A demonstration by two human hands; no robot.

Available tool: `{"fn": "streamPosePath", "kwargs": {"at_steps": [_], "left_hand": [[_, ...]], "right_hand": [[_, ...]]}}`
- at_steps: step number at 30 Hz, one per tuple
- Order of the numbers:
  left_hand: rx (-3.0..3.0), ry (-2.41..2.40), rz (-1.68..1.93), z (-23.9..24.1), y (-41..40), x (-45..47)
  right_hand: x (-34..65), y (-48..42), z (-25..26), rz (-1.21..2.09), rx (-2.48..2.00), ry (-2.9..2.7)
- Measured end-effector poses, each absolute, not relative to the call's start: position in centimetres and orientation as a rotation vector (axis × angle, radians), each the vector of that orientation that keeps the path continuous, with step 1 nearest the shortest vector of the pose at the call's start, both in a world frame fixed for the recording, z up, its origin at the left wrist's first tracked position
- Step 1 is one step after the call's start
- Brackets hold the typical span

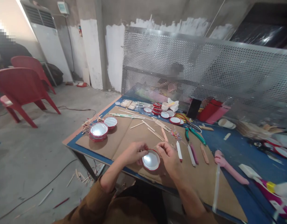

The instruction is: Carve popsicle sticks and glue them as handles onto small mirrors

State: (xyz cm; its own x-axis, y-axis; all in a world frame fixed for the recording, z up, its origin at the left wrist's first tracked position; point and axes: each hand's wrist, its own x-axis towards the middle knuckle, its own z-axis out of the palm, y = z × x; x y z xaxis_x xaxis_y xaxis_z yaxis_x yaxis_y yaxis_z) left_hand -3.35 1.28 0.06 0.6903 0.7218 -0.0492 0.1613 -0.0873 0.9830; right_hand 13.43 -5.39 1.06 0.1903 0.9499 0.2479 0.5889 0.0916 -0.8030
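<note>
While pinched together at the far rim of a small round red-rimmed mirror [151,160], fingertips [145,148] of the left hand [134,152] and those of the right hand [168,154] nearly meeting above the disc. Left fingers curled shut on the mirror's left edge, thumb over the top of the rim; right fingers bent closed at the upper right of the rim, whether gripping the rim itself or something tiny against it, cannot tell. Mirror held face up, tilted slightly, just above a brown cardboard sheet [138,130], between both palms and close to the near table edge.

Just beyond the right hand: a row of pens or markers [179,151], white, pink and tan, lying roughly parallel on the cardboard. Farther back, green-handled pliers [196,135] and a small tangle of coloured bits [175,134]. Thin wooden sticks [155,133] scattered across the middle of the cardboard. To the left, well apart from the hands, a stack of similar red-rimmed mirrors [98,131] with another [110,122] beside it; more such discs [169,115] at the far side near crumpled white paper [171,105]. At right, on the blue tabletop [236,149], a pink glue gun [227,166]. Behind the table a perforated metal screen [204,71]; to the left, on the concrete floor, red plastic chairs [20,87].
</note>
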Motion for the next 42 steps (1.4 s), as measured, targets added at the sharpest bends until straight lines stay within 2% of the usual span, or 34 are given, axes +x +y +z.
{"fn": "streamPosePath", "kwargs": {"at_steps": [6, 9, 17, 27, 36, 42], "left_hand": [[1.562, 0.807, 0.579, 0.1, 0.6, -3.2], [1.488, 0.866, 0.617, 0.4, 0.0, -2.9], [1.405, 1.008, 0.67, -0.2, -0.3, -2.3], [1.721, 1.084, 0.802, 0.0, -0.4, -2.8], [1.607, 1.016, 0.933, -0.2, -0.5, -3.1], [1.437, 1.001, 0.892, -1.1, -0.5, -2.9]], "right_hand": [[13.2, -6.4, 2.3, 0.191, -1.57, -1.952], [13.6, -7.5, 1.2, 0.148, -1.58, -1.849], [10.5, -10.7, -1.7, 0.305, -1.716, -1.508], [6.4, -9.7, -2.0, -0.107, -1.665, -1.799], [6.2, -10.1, -2.5, 0.016, -1.609, -1.58], [6.3, -11.2, -3.2, 0.156, -1.648, -1.503]]}}
